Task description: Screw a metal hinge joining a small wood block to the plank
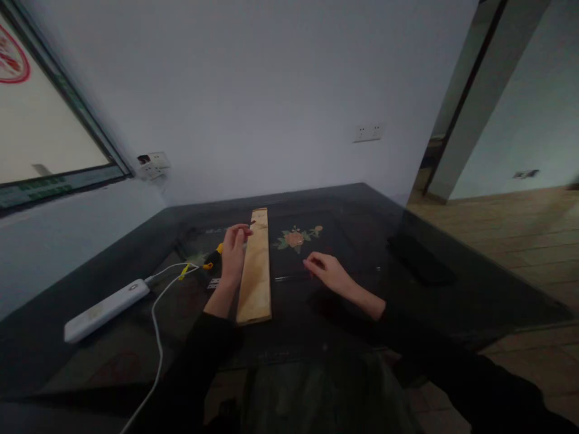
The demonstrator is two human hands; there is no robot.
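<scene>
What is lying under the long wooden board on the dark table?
The wooden board lies flat on the dark glass table, whose flower pattern shows beside it. The left hand rests at the board's left edge. Whatever the board covers cannot be seen.

Domestic room, likely home. Evidence: dark glass-topped table [434, 283] with painted flower motif [296, 237] in centre; plain white wall with white double socket plate [368, 132]; light wooden plank floor [511, 223]; open doorway at right; window with green frame [67, 181] at left.
</scene>
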